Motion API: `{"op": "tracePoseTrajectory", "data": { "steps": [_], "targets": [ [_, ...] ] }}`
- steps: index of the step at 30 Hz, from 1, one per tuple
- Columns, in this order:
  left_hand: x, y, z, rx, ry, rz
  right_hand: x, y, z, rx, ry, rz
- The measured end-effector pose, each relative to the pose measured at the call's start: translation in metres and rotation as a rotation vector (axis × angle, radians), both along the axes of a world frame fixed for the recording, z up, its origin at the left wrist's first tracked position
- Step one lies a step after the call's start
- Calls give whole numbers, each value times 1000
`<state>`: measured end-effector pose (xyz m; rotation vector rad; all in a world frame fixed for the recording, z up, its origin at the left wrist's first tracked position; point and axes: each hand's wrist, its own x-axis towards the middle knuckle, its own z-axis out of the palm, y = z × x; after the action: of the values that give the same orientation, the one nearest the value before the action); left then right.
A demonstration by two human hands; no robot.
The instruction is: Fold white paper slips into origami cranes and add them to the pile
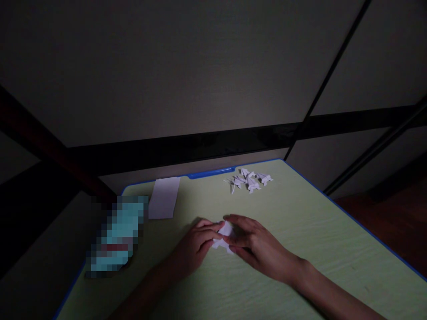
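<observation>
L hand (200,242) & R hand (259,242) both have fingers clamped on a small white folded paper (227,230), L at its left side, R at its right. L fingers run over the paper's left edge; R index at its far edge, R thumb nearer, btwn them the white face shows. Jagged near edge of paper pokes out below, btwn the hands. Paper is low-centre in view, over the pale green counter (300,218); can't tell if it touches.

Further out: approx 4 white folded pieces (252,185) bunched at far side of counter, a bit R of centre, w/ a thin strip (232,188) at their L. White sheet (164,198) lies flat far L. Just beside it, nearer, a turquoise item (122,229), pixelated, so can't ID.

Blue trim (367,230) edges the counter, blue bar (211,173) on far edge. Behind: grey panels (183,80) w/ black band (187,150). Reddish-brown floor (383,218) far R.
</observation>
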<state>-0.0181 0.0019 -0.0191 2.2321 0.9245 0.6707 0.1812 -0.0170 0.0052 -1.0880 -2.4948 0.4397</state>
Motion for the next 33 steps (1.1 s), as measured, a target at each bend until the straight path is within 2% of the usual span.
{"op": "tracePoseTrajectory", "data": {
  "steps": [11,24,33],
  "targets": [
    [-1,2,1,-54,-35,-42,-2,-3,1,27,-63,-20],
    [-1,-4,3,63,85,-97,-2,-2,1,27,-61,-23],
    [3,-15,15,207,283,-74,-1,-2,0,20,-51,-22]
  ]
}}
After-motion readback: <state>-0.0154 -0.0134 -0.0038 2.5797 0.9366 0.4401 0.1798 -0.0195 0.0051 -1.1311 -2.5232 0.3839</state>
